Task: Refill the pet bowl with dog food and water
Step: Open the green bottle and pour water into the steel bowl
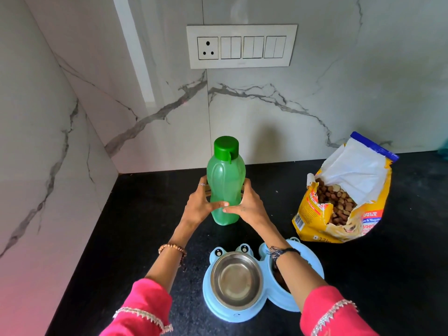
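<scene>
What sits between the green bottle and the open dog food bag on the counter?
In the head view, only bare black counter lies between the green bottle and the dog food bag; nothing stands in that stretch.

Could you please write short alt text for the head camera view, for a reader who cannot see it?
Both hands, left hand and right hand, grip an upright, capped green bottle on a black counter. Nearer the camera sits a blue double pet bowl, its left steel dish empty; an open dog food bag stands to the right.
</scene>
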`<state>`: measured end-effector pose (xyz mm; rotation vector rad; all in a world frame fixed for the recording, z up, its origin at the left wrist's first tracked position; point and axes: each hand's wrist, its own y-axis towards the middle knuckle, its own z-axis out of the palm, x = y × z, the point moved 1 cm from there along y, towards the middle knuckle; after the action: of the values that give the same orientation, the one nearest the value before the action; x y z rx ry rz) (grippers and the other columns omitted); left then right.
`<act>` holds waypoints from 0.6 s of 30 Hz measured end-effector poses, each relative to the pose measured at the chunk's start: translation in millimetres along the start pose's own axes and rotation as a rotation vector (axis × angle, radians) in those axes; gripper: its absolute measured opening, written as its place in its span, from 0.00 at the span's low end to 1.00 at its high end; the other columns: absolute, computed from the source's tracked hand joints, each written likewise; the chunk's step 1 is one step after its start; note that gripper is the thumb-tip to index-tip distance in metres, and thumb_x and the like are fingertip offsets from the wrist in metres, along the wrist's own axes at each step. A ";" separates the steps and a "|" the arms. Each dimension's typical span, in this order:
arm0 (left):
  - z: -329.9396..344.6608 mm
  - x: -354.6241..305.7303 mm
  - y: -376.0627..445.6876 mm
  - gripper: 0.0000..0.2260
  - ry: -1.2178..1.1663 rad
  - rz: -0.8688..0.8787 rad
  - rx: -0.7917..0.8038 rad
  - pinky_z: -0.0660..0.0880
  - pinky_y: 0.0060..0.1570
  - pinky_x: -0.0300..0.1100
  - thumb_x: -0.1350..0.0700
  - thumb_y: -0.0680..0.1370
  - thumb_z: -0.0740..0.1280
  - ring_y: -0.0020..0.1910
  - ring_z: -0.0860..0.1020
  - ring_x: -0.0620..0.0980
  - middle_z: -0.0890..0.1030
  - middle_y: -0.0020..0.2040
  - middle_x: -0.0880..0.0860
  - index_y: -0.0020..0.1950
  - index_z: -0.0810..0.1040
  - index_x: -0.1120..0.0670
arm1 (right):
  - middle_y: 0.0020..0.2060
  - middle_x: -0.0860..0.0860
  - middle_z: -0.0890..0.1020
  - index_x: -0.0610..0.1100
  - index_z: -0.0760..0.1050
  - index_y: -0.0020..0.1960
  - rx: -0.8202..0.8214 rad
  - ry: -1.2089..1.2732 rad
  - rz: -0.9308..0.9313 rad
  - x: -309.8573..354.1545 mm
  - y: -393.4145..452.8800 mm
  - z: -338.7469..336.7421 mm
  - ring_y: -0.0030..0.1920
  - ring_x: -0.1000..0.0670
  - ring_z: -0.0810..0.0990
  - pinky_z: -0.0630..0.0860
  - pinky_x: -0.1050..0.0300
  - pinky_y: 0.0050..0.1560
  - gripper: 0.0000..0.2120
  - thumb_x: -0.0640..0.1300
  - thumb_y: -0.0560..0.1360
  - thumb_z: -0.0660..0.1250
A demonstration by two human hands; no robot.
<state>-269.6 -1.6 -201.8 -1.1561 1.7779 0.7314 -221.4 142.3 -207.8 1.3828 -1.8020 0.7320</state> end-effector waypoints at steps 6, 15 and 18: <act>1.9 1.1 -0.9 0.36 0.017 -0.030 0.010 0.73 0.61 0.50 0.55 0.67 0.76 0.62 0.75 0.54 0.74 0.64 0.56 0.70 0.60 0.56 | 0.61 0.48 0.74 0.45 0.61 0.67 -0.004 0.029 -0.012 -3.7 0.0 3.7 0.61 0.46 0.74 0.74 0.46 0.60 0.39 0.45 0.62 0.78; 50.6 -28.7 -70.4 0.18 0.098 0.143 -0.315 0.74 0.56 0.45 0.64 0.74 0.67 0.58 0.75 0.51 0.74 0.60 0.55 0.63 0.71 0.56 | 0.61 0.48 0.78 0.45 0.71 0.65 -0.168 0.041 -0.066 -21.5 -59.6 -44.3 0.60 0.52 0.77 0.75 0.53 0.61 0.23 0.38 0.72 0.70; 82.7 -44.9 -74.0 0.14 0.055 0.144 -0.082 0.71 0.57 0.38 0.63 0.75 0.65 0.58 0.76 0.49 0.77 0.58 0.52 0.60 0.74 0.55 | 0.48 0.53 0.82 0.44 0.78 0.55 -0.394 0.057 -0.132 -37.2 -103.5 -81.9 0.49 0.59 0.80 0.75 0.71 0.50 0.10 0.36 0.74 0.67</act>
<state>-164.3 55.4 -200.2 -1.1192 1.9074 0.8717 -98.6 201.2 -191.8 1.1890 -1.6812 0.3210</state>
